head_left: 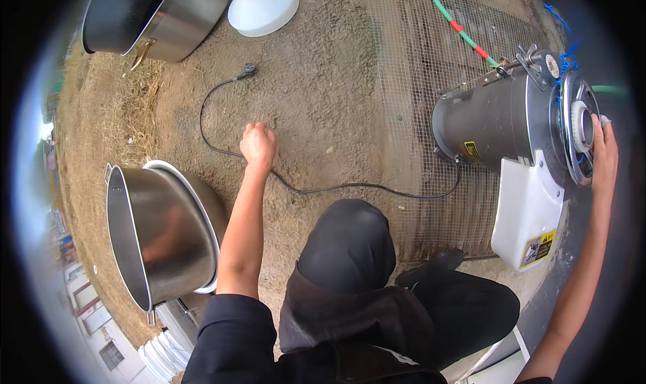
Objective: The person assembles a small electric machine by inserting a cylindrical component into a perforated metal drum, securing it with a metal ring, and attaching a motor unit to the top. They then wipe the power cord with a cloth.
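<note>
My left hand [259,144] is closed in a fist over the rough ground. Whether anything is in it is hidden. A black power cord [350,186] passes beneath its wrist, running from the loose plug [248,70] to a grey metal machine [486,115] on the right. My right hand [604,148] lies with fingers stretched against the machine's round end, beside a white ring [581,127]. The fingers touch the rim there; its thumb is not clearly visible. A white chute-shaped cover [521,209] with a yellow label sticks out from the machine toward me.
Left of me, a large steel pot [171,233] lies tilted against a white-rimmed container [215,231]. Another big metal pot [182,21] and a white funnel-shaped piece [264,9] are at the far left. Wire mesh [410,101] lies under the machine; a green hose [441,6] reaches it.
</note>
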`<action>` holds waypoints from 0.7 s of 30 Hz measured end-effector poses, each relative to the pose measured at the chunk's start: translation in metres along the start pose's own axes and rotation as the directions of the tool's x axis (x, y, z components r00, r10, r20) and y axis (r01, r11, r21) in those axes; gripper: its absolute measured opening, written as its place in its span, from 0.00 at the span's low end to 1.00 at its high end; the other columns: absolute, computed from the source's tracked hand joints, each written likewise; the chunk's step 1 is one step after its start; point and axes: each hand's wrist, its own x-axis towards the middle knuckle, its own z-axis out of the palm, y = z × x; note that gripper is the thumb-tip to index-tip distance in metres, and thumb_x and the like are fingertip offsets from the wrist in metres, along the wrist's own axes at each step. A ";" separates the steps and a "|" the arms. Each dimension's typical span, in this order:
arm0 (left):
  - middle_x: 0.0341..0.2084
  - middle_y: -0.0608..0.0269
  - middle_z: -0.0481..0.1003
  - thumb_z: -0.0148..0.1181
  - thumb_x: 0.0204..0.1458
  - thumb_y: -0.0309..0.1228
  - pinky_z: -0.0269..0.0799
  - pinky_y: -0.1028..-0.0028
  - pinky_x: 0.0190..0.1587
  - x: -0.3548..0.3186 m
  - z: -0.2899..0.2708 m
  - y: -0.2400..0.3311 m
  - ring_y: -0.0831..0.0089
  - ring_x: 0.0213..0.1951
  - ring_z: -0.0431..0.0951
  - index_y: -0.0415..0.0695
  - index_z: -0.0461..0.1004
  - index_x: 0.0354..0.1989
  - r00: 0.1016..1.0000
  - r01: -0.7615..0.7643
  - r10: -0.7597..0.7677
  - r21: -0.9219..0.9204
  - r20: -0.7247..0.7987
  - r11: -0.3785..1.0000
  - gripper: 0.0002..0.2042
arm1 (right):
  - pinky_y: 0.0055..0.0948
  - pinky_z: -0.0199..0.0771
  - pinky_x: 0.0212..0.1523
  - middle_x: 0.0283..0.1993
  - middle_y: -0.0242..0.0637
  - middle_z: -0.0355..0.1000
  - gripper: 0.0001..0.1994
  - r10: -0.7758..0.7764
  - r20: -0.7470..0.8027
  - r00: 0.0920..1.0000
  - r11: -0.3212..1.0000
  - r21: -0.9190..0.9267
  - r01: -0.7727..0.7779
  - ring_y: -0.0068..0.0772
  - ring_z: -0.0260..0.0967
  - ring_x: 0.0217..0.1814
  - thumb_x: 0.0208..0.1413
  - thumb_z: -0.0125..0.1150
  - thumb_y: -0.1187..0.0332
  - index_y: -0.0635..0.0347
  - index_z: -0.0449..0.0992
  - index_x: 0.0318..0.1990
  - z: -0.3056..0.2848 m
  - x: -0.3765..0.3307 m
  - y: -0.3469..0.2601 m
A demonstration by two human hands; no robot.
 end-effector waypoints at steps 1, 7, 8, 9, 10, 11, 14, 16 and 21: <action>0.40 0.53 0.80 0.64 0.51 0.31 0.79 0.56 0.47 -0.009 0.002 -0.014 0.53 0.44 0.82 0.45 0.83 0.43 0.995 -0.027 0.021 0.057 0.102 0.998 0.11 | 0.25 0.64 0.38 0.33 0.28 0.68 0.22 -0.008 0.009 1.000 1.000 -0.006 0.008 0.23 0.61 0.33 0.70 0.57 0.48 0.62 0.79 0.45 0.000 0.001 0.003; 0.37 0.58 0.74 0.62 0.47 0.28 0.70 0.58 0.46 -0.086 0.008 -0.026 0.57 0.46 0.76 0.48 0.77 0.33 0.851 -0.491 0.430 0.169 0.302 0.854 0.05 | 0.28 0.72 0.42 0.44 0.31 0.76 0.24 -0.024 -0.009 1.000 0.999 0.038 0.024 0.26 0.69 0.41 0.67 0.61 0.46 0.61 0.81 0.52 -0.003 0.005 0.017; 0.36 0.59 0.73 0.62 0.47 0.27 0.68 0.59 0.46 -0.088 0.010 -0.024 0.58 0.46 0.75 0.49 0.76 0.32 0.866 -0.448 0.367 0.200 0.340 0.871 0.04 | 0.27 0.70 0.44 0.44 0.31 0.74 0.24 0.005 0.004 1.000 1.000 0.001 -0.005 0.25 0.68 0.41 0.69 0.59 0.47 0.61 0.79 0.56 -0.004 0.007 0.017; 0.36 0.59 0.73 0.61 0.47 0.26 0.68 0.59 0.46 -0.089 0.011 -0.024 0.58 0.46 0.75 0.49 0.76 0.32 0.859 -0.482 0.410 0.217 0.307 0.849 0.05 | 0.25 0.69 0.45 0.44 0.31 0.73 0.24 0.016 0.033 0.999 0.999 -0.044 -0.015 0.24 0.66 0.40 0.70 0.58 0.49 0.60 0.77 0.60 -0.005 0.007 0.017; 0.36 0.59 0.73 0.61 0.47 0.26 0.68 0.59 0.46 -0.087 0.011 -0.025 0.58 0.46 0.75 0.49 0.76 0.33 0.849 -0.503 0.445 0.181 0.284 0.845 0.05 | 0.24 0.68 0.45 0.43 0.31 0.72 0.24 0.048 0.034 0.998 0.996 -0.080 -0.046 0.23 0.65 0.40 0.71 0.57 0.50 0.60 0.77 0.62 -0.004 0.008 0.015; 0.36 0.59 0.73 0.61 0.47 0.26 0.68 0.59 0.47 -0.085 0.011 -0.026 0.58 0.46 0.75 0.48 0.76 0.33 0.840 -0.512 0.450 0.165 0.304 0.843 0.05 | 0.23 0.67 0.46 0.42 0.31 0.71 0.24 0.016 0.054 0.998 0.996 -0.088 -0.012 0.23 0.64 0.40 0.72 0.56 0.51 0.59 0.76 0.64 -0.006 0.007 0.012; 0.37 0.60 0.73 0.62 0.47 0.28 0.67 0.59 0.47 -0.085 0.005 -0.034 0.60 0.47 0.74 0.49 0.76 0.31 0.795 -0.581 0.506 0.178 0.336 0.794 0.04 | 0.30 0.68 0.46 0.42 0.39 0.73 0.23 0.055 0.072 0.996 0.997 -0.054 -0.051 0.32 0.68 0.41 0.71 0.55 0.51 0.63 0.76 0.60 -0.007 0.003 -0.003; 0.38 0.60 0.73 0.63 0.46 0.28 0.67 0.59 0.48 -0.090 0.000 -0.036 0.60 0.47 0.74 0.50 0.76 0.31 0.790 -0.588 0.503 0.201 0.350 0.784 0.04 | 0.42 0.70 0.48 0.41 0.54 0.75 0.26 -0.123 0.048 0.991 0.988 -0.084 0.127 0.48 0.71 0.41 0.69 0.56 0.49 0.71 0.77 0.51 -0.009 -0.005 -0.015; 0.40 0.62 0.73 0.65 0.44 0.30 0.66 0.58 0.51 -0.084 -0.018 -0.034 0.63 0.50 0.73 0.50 0.76 0.34 0.750 -0.613 0.434 0.278 0.499 0.740 0.08 | 0.53 0.71 0.47 0.38 0.63 0.76 0.27 -0.368 0.006 0.930 0.922 -0.126 0.365 0.67 0.72 0.42 0.70 0.55 0.51 0.74 0.78 0.39 -0.014 -0.019 -0.035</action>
